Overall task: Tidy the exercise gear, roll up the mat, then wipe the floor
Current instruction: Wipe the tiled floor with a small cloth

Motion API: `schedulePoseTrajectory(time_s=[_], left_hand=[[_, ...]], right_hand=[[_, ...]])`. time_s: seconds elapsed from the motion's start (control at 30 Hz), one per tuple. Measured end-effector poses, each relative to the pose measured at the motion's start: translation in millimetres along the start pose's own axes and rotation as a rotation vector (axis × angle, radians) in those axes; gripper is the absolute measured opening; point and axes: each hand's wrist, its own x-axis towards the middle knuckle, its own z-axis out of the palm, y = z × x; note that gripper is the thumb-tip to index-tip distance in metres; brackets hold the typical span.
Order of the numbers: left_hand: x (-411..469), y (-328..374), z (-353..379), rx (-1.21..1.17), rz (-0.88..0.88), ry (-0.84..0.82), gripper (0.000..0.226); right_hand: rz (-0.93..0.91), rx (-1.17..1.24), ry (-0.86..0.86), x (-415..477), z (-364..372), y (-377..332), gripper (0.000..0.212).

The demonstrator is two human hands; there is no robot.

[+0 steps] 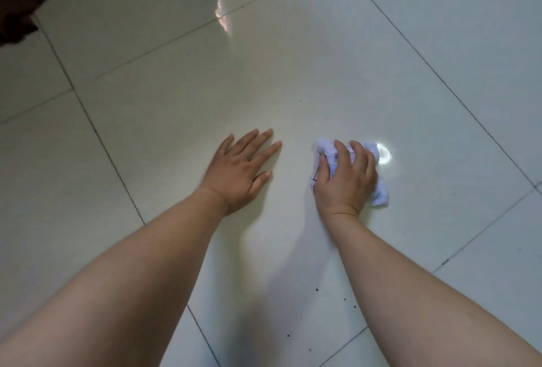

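step in hand looks like the floor wipe, last of the 3 parts; no mat or gear in view, so prob those are done, can't confirm

right hand (pixel 349 179) sits on top of the white cloth (pixel 381 193), fingers curled over the bunched fabric, thumb at its left edge, pressing it to the floor (pixel 146 88). left hand (pixel 243 170) lies flat on the tile, fingers straight & slightly spread, holding nothing; seems to be a prop for body weight. the 2 hands are apart w/ bare tile between them, both on the same big tile

to do it well: keep palm weight over the cloth so it lies flat-ish, not in a ball; work in overlapping passes, tile by tile, & run along the grout lines (pixel 96 132) too. several dark specks (pixel 316 290) lie nearer the body, between the forearms, well short of the cloth, so pull strokes back toward them or they get missed. glossy tile may be slick if damp, so plant the left hand firmly

cloth is under the right hand, near the left one but not touching, w/ corners poking out at the far-left & near-right; a glare spot (pixel 384 152) sits at its far edge. dark object (pixel 14 0) in the top-left corner, can't tell what it is
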Motion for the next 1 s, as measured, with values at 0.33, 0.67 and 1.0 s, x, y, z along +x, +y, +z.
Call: schedulePoseTrajectory(time_s=[0.33, 0.67, 1.0], left_hand=[[-15, 12, 3, -0.091, -0.051, -0.004, 0.055], [-65, 0, -4, -0.055, 0.03, -0.103, 0.059], [-89, 39, 7, 0.041, 0.248, -0.147, 0.055]], right_hand=[[0.038, 0.114, -0.156, -52, -28, 0, 0.044], [0.058, -0.016, -0.217, -122, -54, 2, 0.039], [0.211, -0.102, -0.119, -202, -91, 33, 0.037]])
